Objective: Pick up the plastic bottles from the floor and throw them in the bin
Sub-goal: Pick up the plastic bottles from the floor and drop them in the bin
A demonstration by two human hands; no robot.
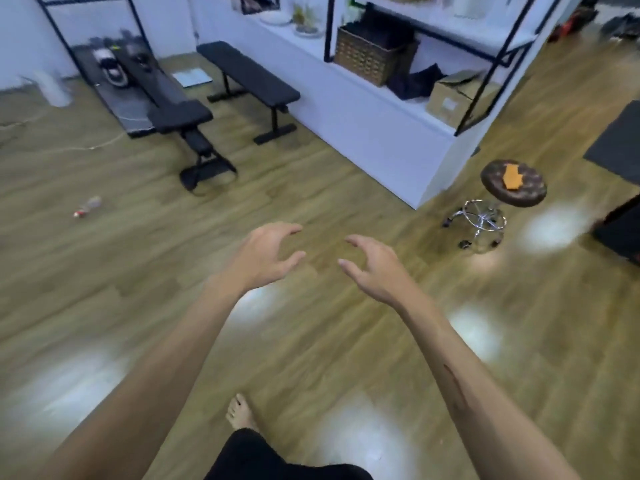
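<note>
A clear plastic bottle [88,206] with a red cap end lies on its side on the wooden floor at the left, blurred. Both my arms reach forward over the floor in the middle of the view. My left hand [266,255] holds nothing, its fingers spread and loosely curved. My right hand [372,267] faces it a short gap away, likewise holding nothing. The bottle lies far to the left of both hands. No bin that I can tell as such is in view.
Two black benches [249,74] [180,116] stand ahead on the left. A white shelf unit [381,109] with a basket and a box runs along the right. A round stool [512,183] on wheels stands right of the hands. My bare foot [239,412] is below.
</note>
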